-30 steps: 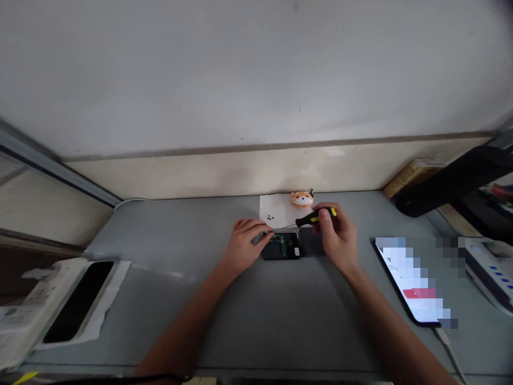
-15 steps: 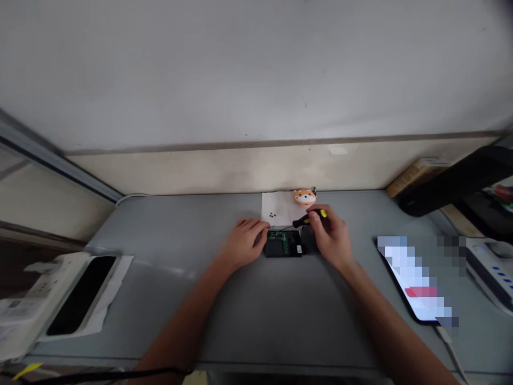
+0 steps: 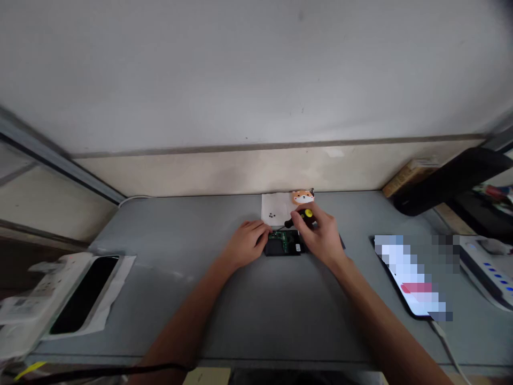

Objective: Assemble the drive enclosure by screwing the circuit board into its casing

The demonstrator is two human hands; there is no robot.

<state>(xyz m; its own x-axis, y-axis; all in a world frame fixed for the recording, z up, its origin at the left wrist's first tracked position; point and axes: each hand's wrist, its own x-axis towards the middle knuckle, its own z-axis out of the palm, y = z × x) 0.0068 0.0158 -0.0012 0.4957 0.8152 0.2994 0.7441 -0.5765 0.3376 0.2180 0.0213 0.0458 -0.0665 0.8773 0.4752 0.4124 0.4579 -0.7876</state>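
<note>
A small black device with a green circuit board (image 3: 285,244) lies flat on the grey table. My left hand (image 3: 247,244) grips its left edge, fingers close together and bent at the tips. In my right hand (image 3: 324,235) is a black and yellow screwdriver (image 3: 288,223), its handle between thumb and fingers. The thin shaft slants down to the left, its tip by the device's upper left corner near my left fingertips; whether it touches is too small to tell. Just behind, several tiny dark screws (image 3: 272,215) lie on a white paper (image 3: 276,203).
An orange and white animal-faced case (image 3: 303,197) sits on the paper's right end. At right are a lit phone (image 3: 412,283) on a cable and a black cylinder (image 3: 452,182). A dark phone (image 3: 86,294) and a white power strip (image 3: 52,283) are at left.
My right hand has shifted left with the screwdriver, its tip now nearer my left fingers. A dark flat edge now shows to the right of that hand. My left hand stays at the device.
</note>
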